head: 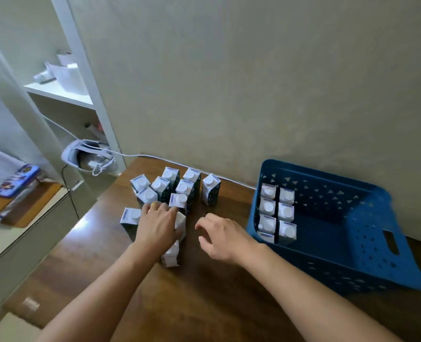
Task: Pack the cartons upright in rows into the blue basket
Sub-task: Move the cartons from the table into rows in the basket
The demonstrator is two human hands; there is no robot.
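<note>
Left hand (158, 227): fingers closed over a carton (179, 224) mid-tabletop; lift straight, keep it upright.
Right hand (220, 239): fingers loosely spread, holding nothing.
Loose cartons (177, 186): clustered toward the far edge.
Blue basket (367, 243): right side; continue its left-wall rows (277, 211).

White headset (88, 154), white cable (155, 157), shelf (58, 91), wooden table (204, 292)
</note>
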